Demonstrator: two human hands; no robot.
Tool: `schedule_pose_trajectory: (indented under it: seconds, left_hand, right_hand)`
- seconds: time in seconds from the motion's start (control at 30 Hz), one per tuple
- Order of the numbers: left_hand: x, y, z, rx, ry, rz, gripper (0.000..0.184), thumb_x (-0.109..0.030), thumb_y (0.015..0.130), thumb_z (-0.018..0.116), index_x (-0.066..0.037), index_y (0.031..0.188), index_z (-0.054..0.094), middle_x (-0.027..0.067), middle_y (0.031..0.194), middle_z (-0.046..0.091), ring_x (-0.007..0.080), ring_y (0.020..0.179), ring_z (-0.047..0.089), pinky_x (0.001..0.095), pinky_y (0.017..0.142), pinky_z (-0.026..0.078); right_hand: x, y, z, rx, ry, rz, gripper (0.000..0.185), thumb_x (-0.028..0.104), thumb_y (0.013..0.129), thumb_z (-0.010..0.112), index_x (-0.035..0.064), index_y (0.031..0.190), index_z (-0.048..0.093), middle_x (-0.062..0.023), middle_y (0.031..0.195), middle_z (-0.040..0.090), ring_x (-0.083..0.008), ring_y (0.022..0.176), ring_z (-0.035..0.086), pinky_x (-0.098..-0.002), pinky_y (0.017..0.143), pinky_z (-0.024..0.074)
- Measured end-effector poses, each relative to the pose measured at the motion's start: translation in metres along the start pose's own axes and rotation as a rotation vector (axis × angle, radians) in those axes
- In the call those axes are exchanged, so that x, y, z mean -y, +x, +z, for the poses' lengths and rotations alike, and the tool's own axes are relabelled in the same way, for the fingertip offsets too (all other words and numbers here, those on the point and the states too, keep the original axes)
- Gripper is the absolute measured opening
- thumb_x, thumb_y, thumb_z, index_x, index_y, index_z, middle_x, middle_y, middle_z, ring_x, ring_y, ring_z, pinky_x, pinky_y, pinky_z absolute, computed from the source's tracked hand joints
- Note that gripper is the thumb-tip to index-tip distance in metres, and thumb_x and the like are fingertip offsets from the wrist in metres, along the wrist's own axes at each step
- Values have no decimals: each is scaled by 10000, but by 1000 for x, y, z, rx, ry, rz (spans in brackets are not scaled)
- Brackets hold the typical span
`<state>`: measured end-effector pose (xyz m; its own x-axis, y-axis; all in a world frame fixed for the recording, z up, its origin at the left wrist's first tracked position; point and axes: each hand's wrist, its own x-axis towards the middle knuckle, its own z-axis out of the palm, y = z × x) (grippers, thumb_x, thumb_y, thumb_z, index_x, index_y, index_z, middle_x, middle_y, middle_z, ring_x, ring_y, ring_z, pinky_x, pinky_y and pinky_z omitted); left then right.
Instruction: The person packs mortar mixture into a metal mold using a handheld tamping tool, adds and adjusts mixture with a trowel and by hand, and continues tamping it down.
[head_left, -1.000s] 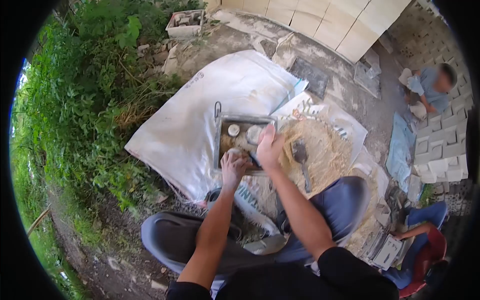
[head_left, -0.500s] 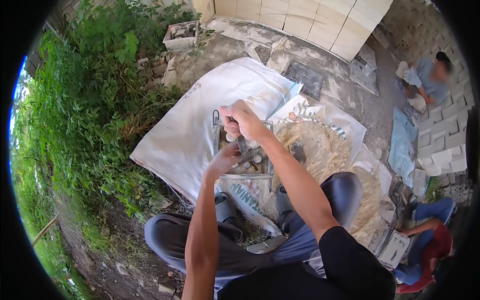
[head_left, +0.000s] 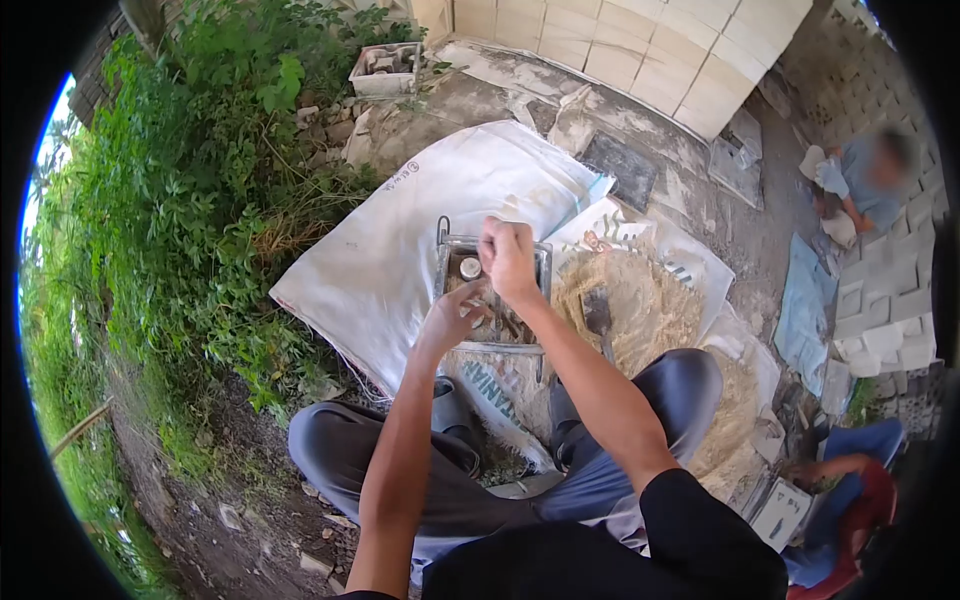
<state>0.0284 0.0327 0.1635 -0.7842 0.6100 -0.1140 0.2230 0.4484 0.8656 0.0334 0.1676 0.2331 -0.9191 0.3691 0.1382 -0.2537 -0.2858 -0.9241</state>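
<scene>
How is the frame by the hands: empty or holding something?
Holding something: a round white piece shows inside the frame, beside the right hand.

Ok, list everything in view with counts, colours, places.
box frame: one, grey, centre
round piece: at least one, white, inside box frame
sandy heap: one, tan, right of box frame
sacks: at least two, white, beneath both
scoop: one, grey, on heap
slab: one, dark grey, behind heap
plants: many, green, left
tub: one, white, beside plants
tiled wall: one, cream, top
sheet: one, blue, right
blocks: many, white, right
co-workers: two, grey and red tops, right
legs: two, dark trousers, bottom
left hand: one, bare, over box frame
right hand: one, bare, over box frame
</scene>
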Motion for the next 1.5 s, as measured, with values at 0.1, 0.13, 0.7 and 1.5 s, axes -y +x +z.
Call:
schedule_pose_trajectory:
  seconds: [0.1,0.13,0.7,1.5]
  left_hand:
    - [57,5,0,-183,237,-83,705,-282,754,714,-40,1337,398,162,1326,473,334,1246,424,421,1031,337]
    - [61,-2,7,-188,227,-90,705,-282,754,714,-40,1337,398,162,1326,473,334,1246,424,421,1031,337]
    - [99,-18,47,42,825,-138,889,-457,711,684,-107,1422,280,19,1508,211,200,1397,166,548,1078,222]
    - [96,-10,42,30,735,-129,909,-389,610,773,-108,1376,371,22,1485,277,181,1354,282,441,1017,346]
  right_hand:
    - [-1,-1,-6,-38,42,-72,401,255,877,392,94,515,332,-2,439,336,-93,368,286,-254,360,217]
    - [2,-2,-4,-30,35,-64,401,255,877,392,94,515,332,-2,439,336,-93,368,286,-254,360,217]
    - [-9,0,-17,-77,209,-15,394,279,850,410,84,523,309,-2,460,258,-101,379,250,-260,373,178]
    - [-63,-35,-14,-102,-164,-168,445,291,884,384,62,507,323,-18,461,345,-100,404,301,-264,403,199]
